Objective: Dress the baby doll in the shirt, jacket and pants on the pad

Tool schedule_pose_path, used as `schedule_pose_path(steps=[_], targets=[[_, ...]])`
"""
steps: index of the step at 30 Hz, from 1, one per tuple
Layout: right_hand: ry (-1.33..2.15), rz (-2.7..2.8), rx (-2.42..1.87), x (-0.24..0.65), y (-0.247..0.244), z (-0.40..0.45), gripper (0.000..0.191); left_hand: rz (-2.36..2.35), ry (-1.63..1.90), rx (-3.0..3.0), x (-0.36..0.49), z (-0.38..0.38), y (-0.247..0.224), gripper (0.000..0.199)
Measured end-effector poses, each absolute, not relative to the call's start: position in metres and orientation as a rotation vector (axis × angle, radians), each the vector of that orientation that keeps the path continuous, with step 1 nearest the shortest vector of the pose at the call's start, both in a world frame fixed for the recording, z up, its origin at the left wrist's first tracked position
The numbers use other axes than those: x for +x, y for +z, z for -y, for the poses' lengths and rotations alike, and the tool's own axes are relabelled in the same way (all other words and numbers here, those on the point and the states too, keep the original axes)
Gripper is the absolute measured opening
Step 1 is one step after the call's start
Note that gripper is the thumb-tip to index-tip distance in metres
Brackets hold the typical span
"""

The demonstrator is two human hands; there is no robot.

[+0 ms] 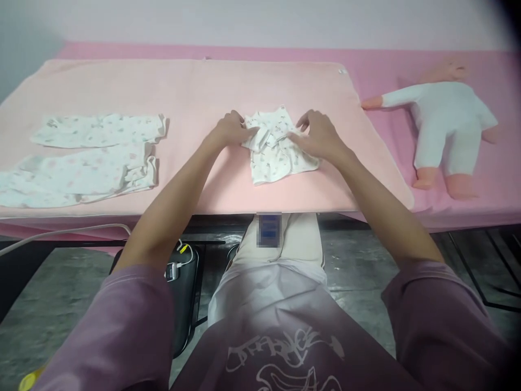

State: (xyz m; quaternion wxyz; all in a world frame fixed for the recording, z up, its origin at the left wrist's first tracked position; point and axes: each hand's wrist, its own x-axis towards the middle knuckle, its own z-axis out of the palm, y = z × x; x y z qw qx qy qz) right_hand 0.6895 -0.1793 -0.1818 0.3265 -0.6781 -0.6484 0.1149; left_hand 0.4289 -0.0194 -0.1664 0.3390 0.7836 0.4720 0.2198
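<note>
A small white baby shirt (pixel 271 163) with a tiny print lies on the pink mat, its sleeves folded in over the front. My left hand (pixel 234 129) is at the shirt's left side, thumb over the folded sleeve and fingers curled, closed on the cloth. On the opposite side, my right hand (pixel 321 136) has its thumb on the other sleeve and its fingers bent around the fabric edge. Part of the cloth under both hands is hidden.
Folded printed baby clothes (pixel 97 130) lie to the left on the pale pink mat (pixel 195 87). A baby doll (pixel 450 119) in white lies at the right on the pink sheet (pixel 382 81). Below the table edge are a black case (pixel 185 304) and a white cable (pixel 81 229).
</note>
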Motion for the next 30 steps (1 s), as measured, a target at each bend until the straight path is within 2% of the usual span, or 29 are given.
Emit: schedule_pose_path(steps=[4,13,20,24,30], targets=[[0.38,1.808,-1.83,0.68,-0.204,0.205,0.067,-1.257,0.55,2.198,0.431,0.044,-0.179,0.072],[0.346,1.861,-1.809,0.674,-0.203,0.217,0.044,-1.044,0.532,2.35,0.438,0.069,-0.184,0.075],[0.356,1.834,-1.756,0.692,-0.2,0.245,0.043,-1.021,0.578,2.337,0.428,0.061,-0.2,0.057],[0.369,1.68,-1.831,0.708,-0.202,0.251,0.034,-1.082,0.674,2.161,0.42,0.056,-0.196,0.044],[0.45,1.344,-1.831,0.733,-0.202,0.24,0.032,-1.19,0.875,1.581,0.397,0.021,-0.186,0.047]])
